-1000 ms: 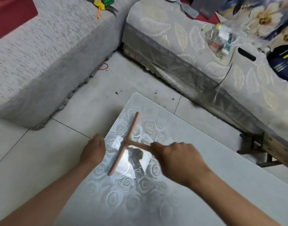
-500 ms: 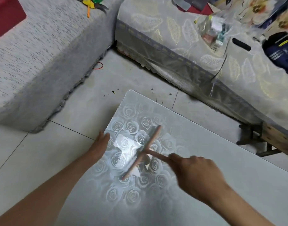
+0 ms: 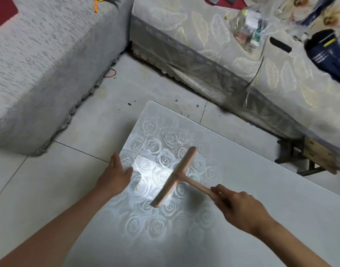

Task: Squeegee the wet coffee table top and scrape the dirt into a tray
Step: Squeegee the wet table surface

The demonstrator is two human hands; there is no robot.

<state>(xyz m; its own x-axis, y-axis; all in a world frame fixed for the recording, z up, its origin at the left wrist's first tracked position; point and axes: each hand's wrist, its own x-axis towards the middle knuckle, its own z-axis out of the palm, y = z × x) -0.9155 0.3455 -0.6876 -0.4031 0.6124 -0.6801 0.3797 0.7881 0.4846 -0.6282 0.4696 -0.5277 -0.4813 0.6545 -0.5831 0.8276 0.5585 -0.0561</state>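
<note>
Judgement: squeegeeing in progress; tray not in view, scraping into it not yet done.
Squeegee [image 3: 175, 176]: pale T-shape, blade slanted across glossy rose-patterned counter [image 3: 252, 170] near left corner; contact unclear.
Right hand [image 3: 240, 211] grips handle.
Left hand [image 3: 115, 174] flat, fingers relaxed, at counter's left edge.

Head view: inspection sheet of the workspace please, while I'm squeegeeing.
Surface: table top glossy, rose-patterned, glare near its left edge.
Job's things: squeegee with its blade against the top; tray: nothing seen.
Clutter: red rubber band and dark specks on the floor.
Grips: left hand rests at the table's left edge, fingers straight; right hand holds the squeegee handle.
Cables: nothing sure; a thin strand hangs down the sofa front.
Surroundings: grey sofa on the left, leaf-patterned sofa behind, plastic bag on it.
</note>
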